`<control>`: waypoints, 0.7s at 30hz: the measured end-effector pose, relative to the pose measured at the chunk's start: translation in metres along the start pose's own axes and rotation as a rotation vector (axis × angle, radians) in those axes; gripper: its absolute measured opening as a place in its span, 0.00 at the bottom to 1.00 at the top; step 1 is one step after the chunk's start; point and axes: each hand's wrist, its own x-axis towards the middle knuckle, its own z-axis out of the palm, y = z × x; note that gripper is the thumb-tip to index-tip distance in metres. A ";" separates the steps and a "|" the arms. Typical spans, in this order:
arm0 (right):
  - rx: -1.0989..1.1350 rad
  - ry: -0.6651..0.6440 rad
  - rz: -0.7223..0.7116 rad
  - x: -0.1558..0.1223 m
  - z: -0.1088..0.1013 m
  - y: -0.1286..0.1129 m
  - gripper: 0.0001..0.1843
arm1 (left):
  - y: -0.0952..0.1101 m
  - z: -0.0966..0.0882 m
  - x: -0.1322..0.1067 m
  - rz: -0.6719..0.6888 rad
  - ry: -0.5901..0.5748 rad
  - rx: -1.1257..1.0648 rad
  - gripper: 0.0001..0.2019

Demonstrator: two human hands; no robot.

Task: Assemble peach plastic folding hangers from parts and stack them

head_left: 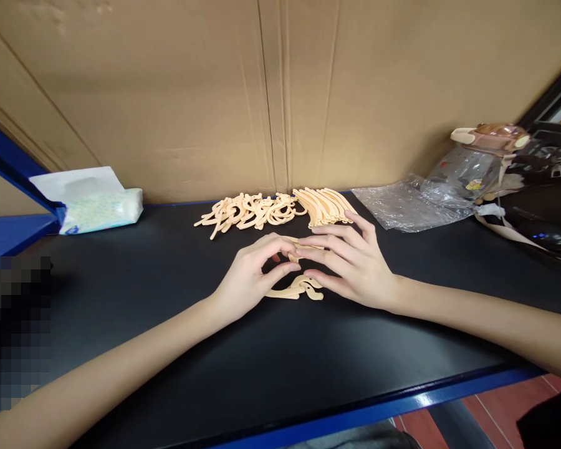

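Note:
My left hand (252,271) is curled over the black table, its index finger and thumb closing about a curved beige plastic piece (293,257) that is mostly hidden by fingers. My right hand (355,262) lies opposite with fingers stretched and spread, fingertips at the same piece. Below the fingertips, several curved beige pieces (302,288) with small holes at their ends lie on the table, overlapping. Beyond the hands is a loose pile of curved beige pieces (247,212). To its right, a row of similar pieces (325,206) lies neatly side by side.
A pack of tissues (103,209) stands at the back left. On the right are a crumpled clear plastic bag (402,202), a clear bottle (467,165) with a brown lid and strap, and a black bag (542,212). Cardboard (191,106) walls the back. The table's blue edge (378,405) runs along the front.

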 end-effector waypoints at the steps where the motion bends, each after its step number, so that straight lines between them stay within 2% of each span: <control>1: 0.005 -0.005 -0.011 0.001 0.001 -0.002 0.14 | 0.002 0.001 0.000 0.010 -0.001 0.001 0.01; 6: 0.062 0.025 -0.003 0.000 0.005 0.000 0.06 | 0.006 0.004 -0.002 -0.020 0.027 -0.001 0.03; 11: 0.040 0.016 -0.019 0.000 0.006 0.000 0.08 | 0.008 0.008 0.000 -0.112 0.058 -0.075 0.07; 15: 0.025 -0.019 0.004 0.001 0.005 -0.001 0.08 | 0.009 0.009 0.001 -0.159 0.036 -0.145 0.08; 21: 0.076 -0.004 0.007 0.000 0.007 0.000 0.08 | 0.012 0.009 0.002 -0.196 -0.020 -0.151 0.08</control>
